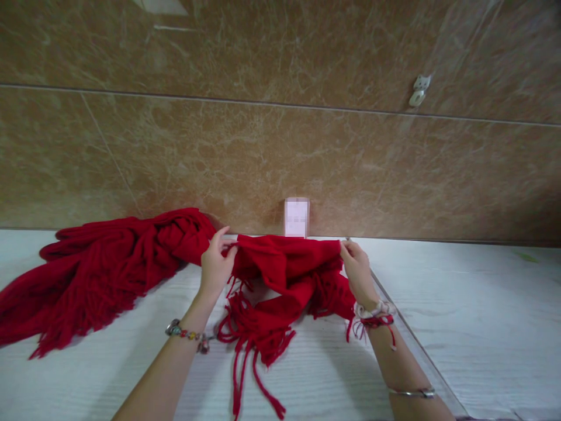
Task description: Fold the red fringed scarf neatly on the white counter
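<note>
A red fringed scarf (280, 263) is stretched between my two hands just above the white surface. My left hand (218, 257) pinches its upper left corner between thumb and fingers. At the upper right corner, my right hand (357, 266) grips the cloth the same way. The upper edge runs nearly straight between them, while the lower part sags in folds with fringe strands trailing toward me. To the left lies another bunched heap of red fringed cloth (118, 263); whether it joins the held piece behind my left hand I cannot tell.
A phone (297, 217) with a lit screen leans against the brown marbled tile wall (175, 152). A small white cat-shaped piece (419, 90) is fixed higher on the wall. The white wood-grain tabletop (473, 316) has a seam running down to the right of my right arm.
</note>
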### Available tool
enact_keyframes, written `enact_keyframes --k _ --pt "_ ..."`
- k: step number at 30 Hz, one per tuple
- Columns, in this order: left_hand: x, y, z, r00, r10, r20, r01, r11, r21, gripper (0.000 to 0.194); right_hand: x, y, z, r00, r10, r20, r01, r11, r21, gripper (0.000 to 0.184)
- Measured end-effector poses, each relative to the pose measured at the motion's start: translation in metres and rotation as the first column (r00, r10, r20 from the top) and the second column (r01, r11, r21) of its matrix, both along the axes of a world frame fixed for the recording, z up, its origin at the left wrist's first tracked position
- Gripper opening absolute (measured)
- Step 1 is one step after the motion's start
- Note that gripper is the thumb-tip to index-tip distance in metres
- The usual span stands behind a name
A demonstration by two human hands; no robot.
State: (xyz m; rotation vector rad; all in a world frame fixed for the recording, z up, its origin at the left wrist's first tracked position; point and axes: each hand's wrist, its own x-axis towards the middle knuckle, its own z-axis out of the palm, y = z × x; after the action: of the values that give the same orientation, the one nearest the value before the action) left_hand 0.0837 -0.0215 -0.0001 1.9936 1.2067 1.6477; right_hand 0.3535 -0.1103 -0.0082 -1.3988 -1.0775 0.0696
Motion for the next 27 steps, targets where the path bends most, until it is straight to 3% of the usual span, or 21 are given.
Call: enact_keyframes --k 3,5,8,11,14,18,22,27 --pt "0.009 -0.009 -0.004 0.962 0.139 -0.236 -0.076 0.963 0.258 0.039 -0.003 0.003 -0.005 0.993 -0.04 0.115 0.046 0.998 -0.051 0.016" --pt "0.012 -0.017 -0.002 0.931 0.135 -0.34 0.012 0.918 0.397 0.037 -0.01 0.0 -0.001 0.97 -0.08 0.231 0.072 0.996 0.043 0.026" --pt "0.014 -0.025 0.002 0.844 -0.016 -0.535 0.272 0.874 0.403 0.038 -0.023 -0.008 0.007 0.92 -0.002 0.391 -0.054 0.99 0.132 0.033" --pt "0.015 -0.025 0.001 0.754 -0.061 -0.654 0.367 0.865 0.342 0.048 -0.033 -0.014 0.011 0.87 0.159 0.467 -0.217 0.974 0.072 0.032" --pt "0.015 -0.021 -0.004 0.744 -0.022 -0.668 0.344 0.869 0.355 0.047 -0.037 -0.015 0.01 0.824 0.278 0.494 -0.288 0.956 -0.058 0.03" --pt "0.016 -0.017 -0.008 0.784 0.02 -0.62 0.304 0.86 0.411 0.039 -0.038 -0.012 0.004 0.751 0.258 0.608 -0.193 0.966 -0.172 0.036" --pt "0.017 -0.019 -0.006 0.81 0.023 -0.586 0.302 0.84 0.451 0.035 -0.04 -0.01 0.002 0.657 0.252 0.711 -0.152 0.967 -0.203 0.033" --pt "0.018 -0.02 -0.006 0.816 0.025 -0.577 0.287 0.849 0.443 0.034 -0.048 -0.015 0.004 0.596 0.231 0.769 -0.108 0.972 -0.208 0.04"
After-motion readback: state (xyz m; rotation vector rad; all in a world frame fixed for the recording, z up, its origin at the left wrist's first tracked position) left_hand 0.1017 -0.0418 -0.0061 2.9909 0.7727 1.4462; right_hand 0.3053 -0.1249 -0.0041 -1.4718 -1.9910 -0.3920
